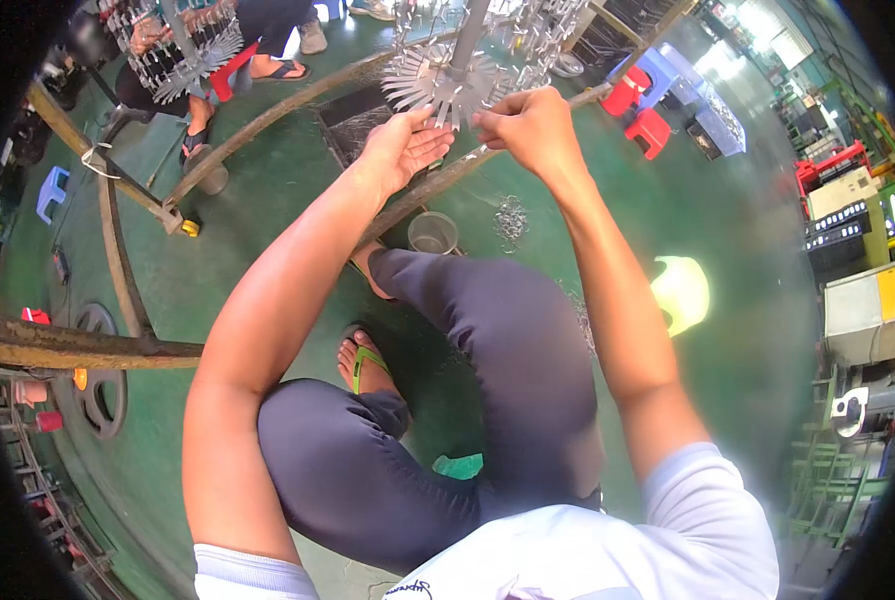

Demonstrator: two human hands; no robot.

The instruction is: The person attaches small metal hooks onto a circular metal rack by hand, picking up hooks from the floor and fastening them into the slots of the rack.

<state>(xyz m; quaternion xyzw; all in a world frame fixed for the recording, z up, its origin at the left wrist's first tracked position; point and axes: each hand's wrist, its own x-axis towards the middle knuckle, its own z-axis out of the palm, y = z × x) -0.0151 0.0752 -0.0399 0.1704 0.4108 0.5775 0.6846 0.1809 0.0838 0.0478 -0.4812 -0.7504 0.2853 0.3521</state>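
At the top centre, a round metal rack with many radiating prongs sits on a grey vertical pole. My left hand is held palm up just below its left side, fingers apart from the thumb; a small shiny piece shows near the fingertips, too small to make out. On the rack's right side my right hand has thumb and forefinger pinched together close to the prongs, and what they hold is hidden. Small metal pieces hang in chains above the rack.
A rusty metal bar runs below my hands. On the green floor are a round container and a pile of small metal parts. Red stools and blue crates stand right. Another person's hand is at a similar rack.
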